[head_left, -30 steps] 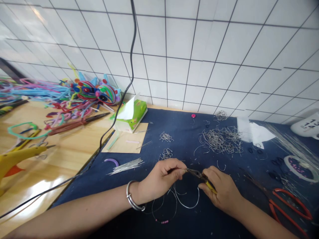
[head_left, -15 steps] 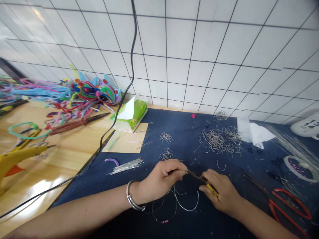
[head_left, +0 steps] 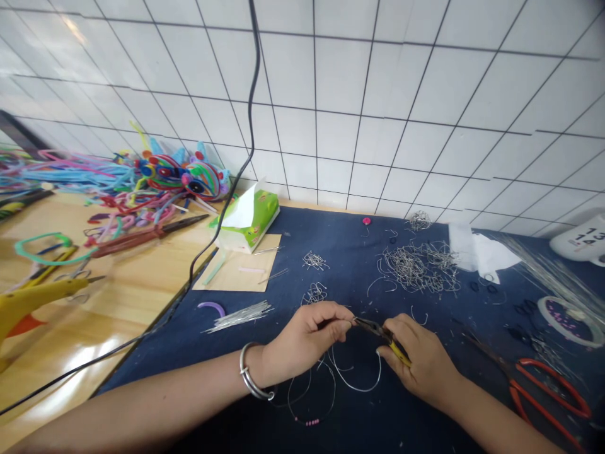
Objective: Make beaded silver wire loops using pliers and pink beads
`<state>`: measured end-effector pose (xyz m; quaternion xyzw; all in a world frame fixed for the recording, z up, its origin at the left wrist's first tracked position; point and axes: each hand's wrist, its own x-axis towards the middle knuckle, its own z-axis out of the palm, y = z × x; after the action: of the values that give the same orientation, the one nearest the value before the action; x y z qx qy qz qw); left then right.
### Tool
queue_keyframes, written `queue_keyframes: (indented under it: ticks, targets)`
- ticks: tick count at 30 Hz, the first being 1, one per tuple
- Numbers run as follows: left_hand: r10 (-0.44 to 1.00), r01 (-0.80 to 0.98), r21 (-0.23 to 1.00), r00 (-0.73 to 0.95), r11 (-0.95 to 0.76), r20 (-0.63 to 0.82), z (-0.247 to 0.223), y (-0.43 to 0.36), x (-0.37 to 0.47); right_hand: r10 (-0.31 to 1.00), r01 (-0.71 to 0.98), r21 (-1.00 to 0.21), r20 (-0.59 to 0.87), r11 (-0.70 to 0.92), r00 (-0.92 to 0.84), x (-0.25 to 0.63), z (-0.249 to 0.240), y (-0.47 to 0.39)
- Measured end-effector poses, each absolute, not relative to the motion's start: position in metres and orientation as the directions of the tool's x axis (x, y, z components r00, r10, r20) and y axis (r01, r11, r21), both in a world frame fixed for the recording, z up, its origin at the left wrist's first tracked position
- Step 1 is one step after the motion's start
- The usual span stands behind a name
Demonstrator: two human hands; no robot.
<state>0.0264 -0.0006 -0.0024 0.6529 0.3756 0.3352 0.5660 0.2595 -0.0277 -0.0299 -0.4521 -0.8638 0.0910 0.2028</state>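
My left hand (head_left: 317,334) pinches the end of a thin piece of wire between thumb and forefinger, just above the dark blue cloth. Yellow-handled pliers (head_left: 399,350) are in my right hand (head_left: 420,359), their dark jaws meeting the wire at my left fingertips. A curved silvery wire (head_left: 362,389) hangs below, between my hands. Beneath my left hand a loop of thin wire with several pink beads (head_left: 312,422) lies on the cloth. Small bent wires (head_left: 316,292) form a little heap just behind my left hand.
Beyond my hands is a tangled wire pile (head_left: 411,265). Straight cut wires (head_left: 241,315) and a green tissue pack (head_left: 255,221) are left. Red-handled scissors (head_left: 551,391), a bead dish (head_left: 570,321) and a white mug (head_left: 579,238) are right. A yellow glue gun (head_left: 42,299) lies far left.
The pliers and my right hand have shifted and turned slightly, with the jaws closer to my left fingertips. The curved wire below has swung a little to the right.
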Motion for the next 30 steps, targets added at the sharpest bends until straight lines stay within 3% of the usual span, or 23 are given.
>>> queue_keyframes:
  ticks: [10, 22, 30]
  targets:
    - [0.852, 0.123, 0.985, 0.522, -0.123, 0.041, -0.0014, 0.0003, 0.0252, 0.77, 0.72, -0.288, 0.346, 0.631, -0.537, 0.2601, -0.0358, -0.0278]
    - [0.851, 0.101, 0.995, 0.523, -0.004, -0.05, -0.0006, -0.001, 0.0263, 0.708, 0.78, 0.0, 0.42, 0.626, -0.568, 0.2616, -0.0299, -0.0316]
    - [0.827, 0.059, 0.988, 0.54, 0.146, -0.154, -0.005, -0.0001, 0.0265, 0.725, 0.774, -0.054, 0.395, 0.631, -0.564, 0.265, -0.0323, -0.028]
